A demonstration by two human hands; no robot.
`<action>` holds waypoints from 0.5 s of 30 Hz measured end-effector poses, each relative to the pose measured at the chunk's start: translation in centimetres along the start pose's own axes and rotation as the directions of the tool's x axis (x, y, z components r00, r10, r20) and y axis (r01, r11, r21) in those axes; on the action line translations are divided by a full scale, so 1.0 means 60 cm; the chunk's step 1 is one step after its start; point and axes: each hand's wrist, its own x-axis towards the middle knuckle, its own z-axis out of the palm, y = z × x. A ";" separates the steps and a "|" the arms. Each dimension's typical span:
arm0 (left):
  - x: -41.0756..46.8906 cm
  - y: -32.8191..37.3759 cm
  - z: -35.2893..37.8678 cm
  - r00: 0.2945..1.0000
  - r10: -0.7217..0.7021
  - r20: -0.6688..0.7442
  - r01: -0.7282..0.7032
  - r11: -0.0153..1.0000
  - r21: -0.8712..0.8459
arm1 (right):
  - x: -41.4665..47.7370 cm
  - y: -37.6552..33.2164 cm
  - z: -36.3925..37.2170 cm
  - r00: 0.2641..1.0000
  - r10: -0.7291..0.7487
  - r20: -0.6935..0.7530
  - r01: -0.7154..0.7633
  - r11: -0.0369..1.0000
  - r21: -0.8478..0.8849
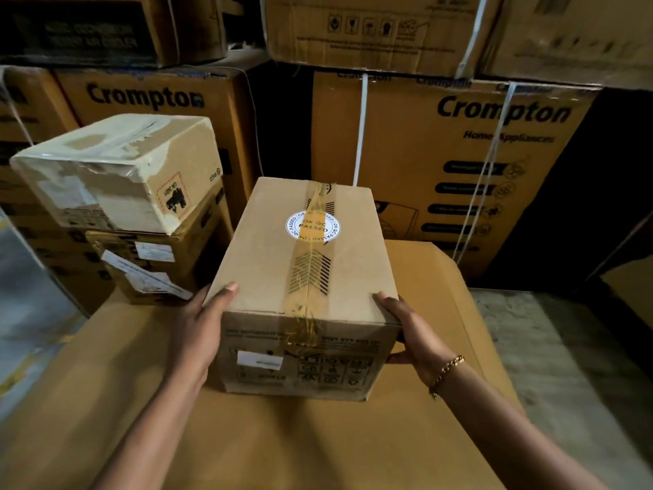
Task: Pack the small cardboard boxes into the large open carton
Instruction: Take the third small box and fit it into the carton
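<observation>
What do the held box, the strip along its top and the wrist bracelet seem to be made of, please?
Box: matte brown cardboard, going by its creased edges. Strip: glossy translucent plastic tape, wrinkled and shiny. Bracelet: gold-coloured chain links, probably metal; which metal is unclear.

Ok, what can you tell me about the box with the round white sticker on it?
The box is long, brown cardboard, shut and sealed with yellowish tape down the middle of its top. The round sticker reads OK QC PASSED. Its near end has a small white label and printed symbols. The left hand and right hand hold its near end from each side, thumbs on top. Under it lies a big flat cardboard surface.
</observation>
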 end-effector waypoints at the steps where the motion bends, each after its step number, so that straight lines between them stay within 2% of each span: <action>1: -0.030 0.016 0.006 1.000 0.024 -0.018 -0.023 0.998 0.055 | -0.016 0.015 -0.015 1.000 0.009 -0.008 -0.009 1.000 0.029; 4: -0.108 0.079 0.024 0.988 0.153 -0.036 -0.132 0.934 0.333 | -0.055 0.064 -0.060 0.999 0.036 -0.013 -0.032 0.982 0.188; 6: -0.152 0.136 0.045 0.961 0.272 0.051 -0.250 0.774 0.581 | -0.068 0.100 -0.095 0.999 0.050 0.015 -0.052 0.931 0.363; 8: -0.196 0.187 0.082 0.939 0.290 0.186 -0.325 0.565 0.759 | -0.078 0.133 -0.132 0.997 0.071 0.023 -0.073 0.871 0.487; 10: -0.240 0.214 0.136 0.897 0.316 0.308 -0.420 0.397 0.816 | -0.086 0.164 -0.171 0.993 0.115 -0.005 -0.098 0.866 0.490; 11: -0.261 0.219 0.166 0.861 0.336 0.382 -0.490 0.352 0.797 | -0.090 0.178 -0.189 0.989 0.141 -0.042 -0.106 0.881 0.461; 13: -0.295 0.207 0.216 0.785 0.329 0.524 -0.615 0.319 0.721 | -0.100 0.204 -0.224 0.976 0.181 -0.121 -0.124 0.921 0.370; 15: -0.314 0.176 0.249 0.752 0.257 0.606 -0.659 0.285 0.696 | -0.118 0.219 -0.251 0.974 0.184 -0.135 -0.149 0.960 0.237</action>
